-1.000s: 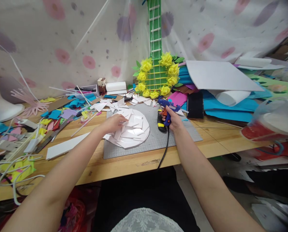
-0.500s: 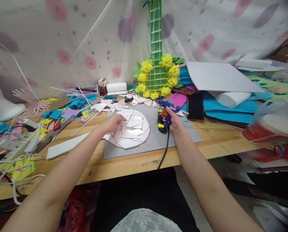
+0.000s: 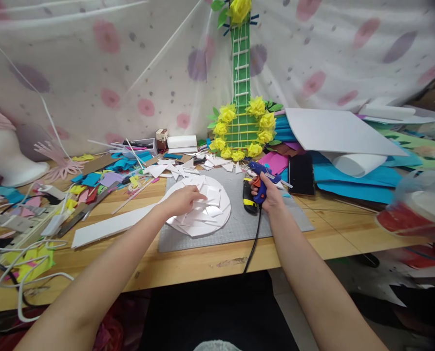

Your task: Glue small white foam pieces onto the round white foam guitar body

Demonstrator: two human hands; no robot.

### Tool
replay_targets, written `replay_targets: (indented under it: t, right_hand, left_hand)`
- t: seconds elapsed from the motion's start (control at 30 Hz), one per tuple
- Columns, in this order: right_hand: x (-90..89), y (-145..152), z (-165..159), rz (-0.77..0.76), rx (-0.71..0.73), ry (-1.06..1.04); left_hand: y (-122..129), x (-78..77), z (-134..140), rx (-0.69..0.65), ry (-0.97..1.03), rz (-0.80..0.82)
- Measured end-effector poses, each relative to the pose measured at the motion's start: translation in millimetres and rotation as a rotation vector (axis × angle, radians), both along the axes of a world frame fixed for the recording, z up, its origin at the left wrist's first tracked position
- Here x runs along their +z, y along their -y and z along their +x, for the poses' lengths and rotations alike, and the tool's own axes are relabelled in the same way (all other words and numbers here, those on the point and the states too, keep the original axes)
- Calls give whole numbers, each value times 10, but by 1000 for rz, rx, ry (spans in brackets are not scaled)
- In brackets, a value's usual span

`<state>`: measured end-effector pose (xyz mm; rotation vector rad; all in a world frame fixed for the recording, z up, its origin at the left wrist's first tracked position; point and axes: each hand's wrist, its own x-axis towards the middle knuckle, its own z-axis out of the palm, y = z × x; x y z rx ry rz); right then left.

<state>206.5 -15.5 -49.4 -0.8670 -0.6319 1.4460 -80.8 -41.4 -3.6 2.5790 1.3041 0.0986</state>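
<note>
On the grey cutting mat (image 3: 217,241) lies a white round disc (image 3: 222,214) with several overlapping white angular pieces (image 3: 213,196) on it. My left hand (image 3: 183,200) rests over the left part of this disc, its index finger stretched out onto the pieces. I see nothing held in it, though the palm side is hidden. In my right hand (image 3: 271,195) is a blue hot glue gun (image 3: 263,183), gripped by its handle, nozzle toward the right. Its black cord (image 3: 254,243) drops over the table edge. A yellow-and-black cutter (image 3: 249,196) lies just left of the glue gun.
A green paper guitar with yellow flowers (image 3: 241,129) stands behind the mat. Coloured scraps (image 3: 111,175) and cables (image 3: 23,263) cover the left side. A long white strip (image 3: 107,229) lies beside the disc. At right are a phone (image 3: 301,174), stacked sheets (image 3: 341,129) and a bucket (image 3: 403,214).
The view has tilted upward, so the table sits lower in it. My left hand has moved a little to the right across the white pieces. My right hand keeps hold of the glue gun.
</note>
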Motion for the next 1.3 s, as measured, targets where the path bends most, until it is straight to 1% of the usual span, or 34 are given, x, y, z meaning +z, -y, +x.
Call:
replay_targets:
  t: [0.1,0.23,0.3,0.37,0.4,0.47,0.53,0.6,0.67,0.73,0.8,0.87,0.93,1.03,1.13,1.23,1.3]
  right_hand:
    - [0,-2,-6,6,3,7]
    - [18,6,-21,-2,-3,9]
    - [25,8,-21,-3,-3,-2]
    - [26,4,-12,4,-2,-10]
    - [25,-1,-4,10,0,-12]
    - [17,-16,18,24,7,-23]
    - [6,-37,45,29,12,-43]
    - [-10,-62,73,29,13,-57]
    - [-30,-85,95,30,11,-52]
    - [-52,-101,106,31,2,-33]
    - [-69,-108,106,19,-13,-5]
    - [-76,-106,99,2,-28,17]
    - [-76,-103,90,-13,-39,27]
    - [-79,-103,82,-21,-49,33]
    - [-85,-107,76,-21,-42,59]
    - [-77,-101,65,-13,-40,81]
    - [-63,-95,56,-15,-47,76]
  left_hand:
    - [8,-57,-6,-26,-12,3]
    - [11,-134,-54,-30,19,41]
    - [12,-154,-73,-25,71,23]
    - [-2,-161,-88,10,187,-34]
    - [-21,-164,-98,52,267,-63]
    - [-87,-175,-133,186,434,-93]
    - [-193,-200,-195,348,577,-84]
    - [-325,-231,-284,514,671,-41]
    - [-457,-246,-376,702,670,37]
    - [-569,-233,-441,857,568,136]
    - [-657,-200,-455,929,441,199]
    - [-726,-171,-422,940,352,193]
    - [-787,-165,-368,911,279,171]
    - [-884,-199,-314,767,170,229]
    - [-992,-240,-328,623,145,277]
    - [-1079,-258,-392,570,144,278]
    - [-1105,-267,-443,547,99,252]
